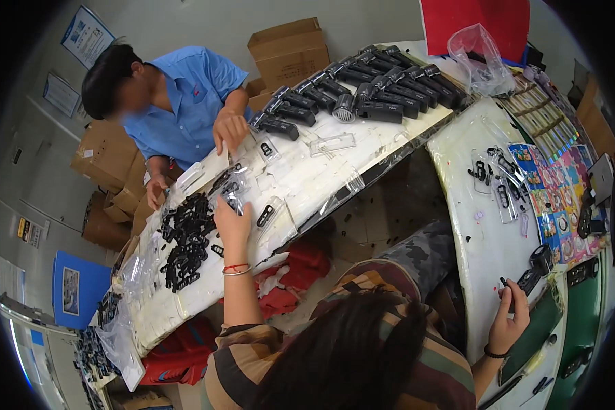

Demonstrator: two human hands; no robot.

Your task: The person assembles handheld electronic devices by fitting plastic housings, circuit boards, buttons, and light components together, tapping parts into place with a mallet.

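My left hand (233, 224), with a red cord and a bangle at the wrist, reaches across the white table (290, 184). Its fingers close around a clear plastic piece (234, 194) beside a heap of small black plastic parts (184, 236). A black oblong part in a clear tray (265, 216) lies just right of it. Over the side table at the right, my right hand (510, 318) pinches a small black piece (503, 281) between thumb and fingertips. Close to that hand lies a black handheld device (534, 270).
Across the table a person in a blue shirt (184, 102) reaches toward the same parts. Rows of black handheld devices (389, 96) fill the far end. Black parts and clear pieces (506, 188) lie on the side table. Screwdrivers (541, 386) rest at lower right; cardboard boxes (290, 51) stand behind.
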